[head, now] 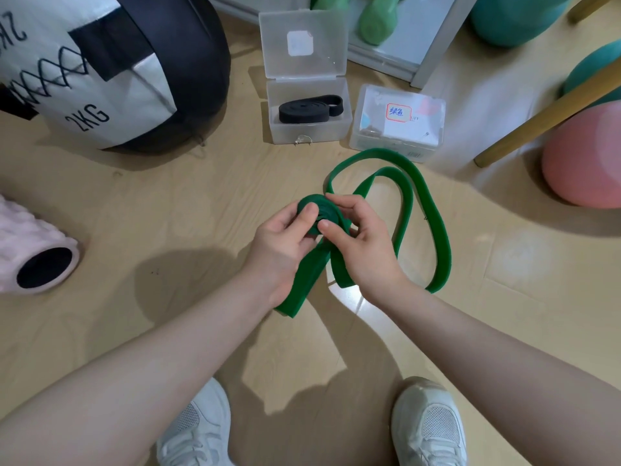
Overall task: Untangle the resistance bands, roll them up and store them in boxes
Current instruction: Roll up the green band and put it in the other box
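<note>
A green resistance band (437,223) lies partly looped on the wooden floor, with one end wound into a small roll (322,211) held above the floor. My left hand (282,243) grips the roll from the left, thumb on its face. My right hand (363,240) pinches the roll from the right with thumb and fingers. A black band (309,111) sits rolled inside an open clear box (309,129) with its lid (304,45) tipped back. A second clear box (398,121) with a red-framed label stands closed beside it.
A black and white 2KG weight bag (111,68) stands at the back left, a pink foam roller (33,250) at the left. Pink ball (584,159), teal balls and a wooden leg (544,116) crowd the right. Green dumbbells (373,21) sit behind. My white shoes (430,425) are below.
</note>
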